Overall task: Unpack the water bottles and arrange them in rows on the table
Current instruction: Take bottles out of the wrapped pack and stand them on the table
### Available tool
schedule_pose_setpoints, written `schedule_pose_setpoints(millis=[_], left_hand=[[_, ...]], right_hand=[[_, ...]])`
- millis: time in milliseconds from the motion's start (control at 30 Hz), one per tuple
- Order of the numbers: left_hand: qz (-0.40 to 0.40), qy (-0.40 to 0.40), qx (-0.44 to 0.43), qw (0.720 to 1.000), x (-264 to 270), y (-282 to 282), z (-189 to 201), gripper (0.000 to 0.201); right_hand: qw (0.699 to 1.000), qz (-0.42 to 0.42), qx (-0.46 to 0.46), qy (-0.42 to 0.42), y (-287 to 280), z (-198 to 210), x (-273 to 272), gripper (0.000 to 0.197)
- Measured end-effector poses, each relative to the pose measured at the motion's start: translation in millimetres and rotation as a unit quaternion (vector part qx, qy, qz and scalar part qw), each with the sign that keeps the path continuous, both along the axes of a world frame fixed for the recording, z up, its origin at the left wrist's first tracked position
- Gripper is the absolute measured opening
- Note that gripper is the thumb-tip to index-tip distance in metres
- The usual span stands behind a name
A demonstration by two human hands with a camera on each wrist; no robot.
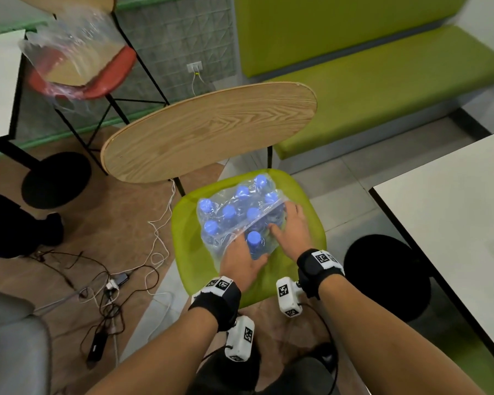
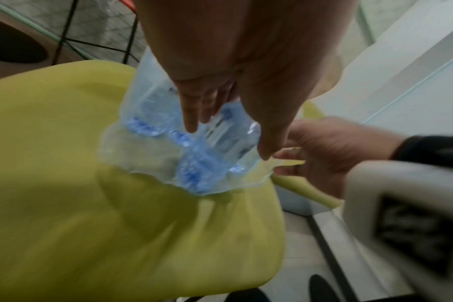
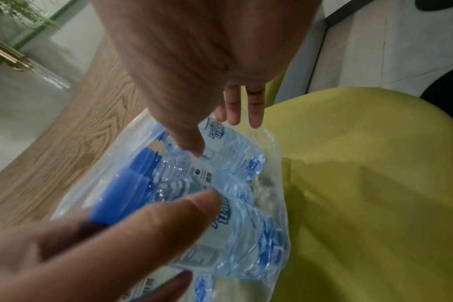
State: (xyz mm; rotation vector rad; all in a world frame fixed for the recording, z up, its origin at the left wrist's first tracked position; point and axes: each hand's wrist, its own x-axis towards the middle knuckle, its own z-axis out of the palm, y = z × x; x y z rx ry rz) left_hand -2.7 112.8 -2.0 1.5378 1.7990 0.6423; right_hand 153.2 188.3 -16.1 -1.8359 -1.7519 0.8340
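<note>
The shrink-wrapped pack of water bottles (image 1: 240,216) stands on the green chair seat (image 1: 303,252), directly under and ahead of both hands; the bottles stand upright, long axes vertical, blue caps pointing up toward the head camera; the pack's own long side runs diagonally, from near the left hand away toward the wooden chair back (image 1: 208,132). One bottle with an exposed blue cap (image 1: 253,238) sits at the near corner, between the two hands, where the plastic wrap (image 1: 226,201) seems already torn open. The left hand (image 1: 241,262) rests against that near bottle with thumb and fingers reaching down either side of it, fingers mostly straight, not yet clamped round it as far as the wrist view shows. The right hand (image 1: 290,226) lies on the pack's right flank, fingers extended over the wrap; whether it pinches the film I cannot tell. The left hand is the nearer to the freed bottle, so by my judgement it would lift it straight up along its axis while the right steadies the pack. The white table (image 1: 454,212) lies to the right of the right hand, well apart from the chair; a second, emptied wrap (image 1: 69,49) sits on the red chair (image 1: 106,84) far ahead to the left.
</note>
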Motion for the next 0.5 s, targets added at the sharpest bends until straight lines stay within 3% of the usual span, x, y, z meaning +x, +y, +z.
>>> schedule_pose_setpoints(millis=[100,300,500], left_hand=[[-0.006,0.021,0.009,1.0,0.9,-5.6,10.0,0.078],[-0.045,0.105,0.0,0.993,-0.6,-1.6,24.4,0.086],[-0.025,0.054,-0.005,0.998,-5.1,3.8,11.5,0.09]], right_hand=[[1.0,0.018,0.017,0.004,-6.0,3.0,0.1,0.052],[0.998,0.046,0.025,0.028,-0.1,2.7,-2.8,0.054],[1.0,0.011,0.02,0.006,11.7,2.4,-8.9,0.044]])
